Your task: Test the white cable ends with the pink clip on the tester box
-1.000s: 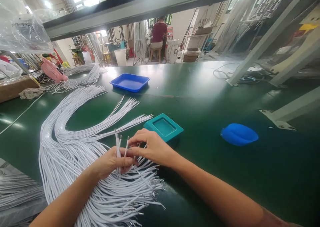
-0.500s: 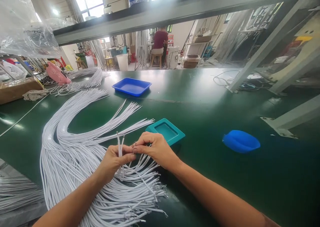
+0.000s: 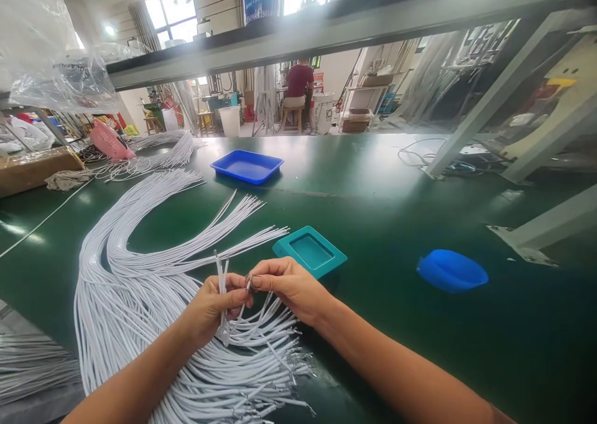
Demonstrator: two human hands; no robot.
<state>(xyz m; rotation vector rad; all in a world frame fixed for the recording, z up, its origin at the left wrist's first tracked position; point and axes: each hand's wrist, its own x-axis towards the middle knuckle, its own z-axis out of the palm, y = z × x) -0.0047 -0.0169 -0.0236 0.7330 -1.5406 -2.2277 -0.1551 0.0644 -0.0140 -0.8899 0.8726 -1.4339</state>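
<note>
Your left hand (image 3: 209, 306), grip closed, holds white cables (image 3: 222, 280); your right hand (image 3: 293, 288) pinches one cable end (image 3: 249, 286) tightly, above the cable pile (image 3: 233, 380).

right grip (image 3: 295, 286) | fingertips (image 3: 258, 281): apart → pinched together | at wire end (image 3: 249, 285)
</note>
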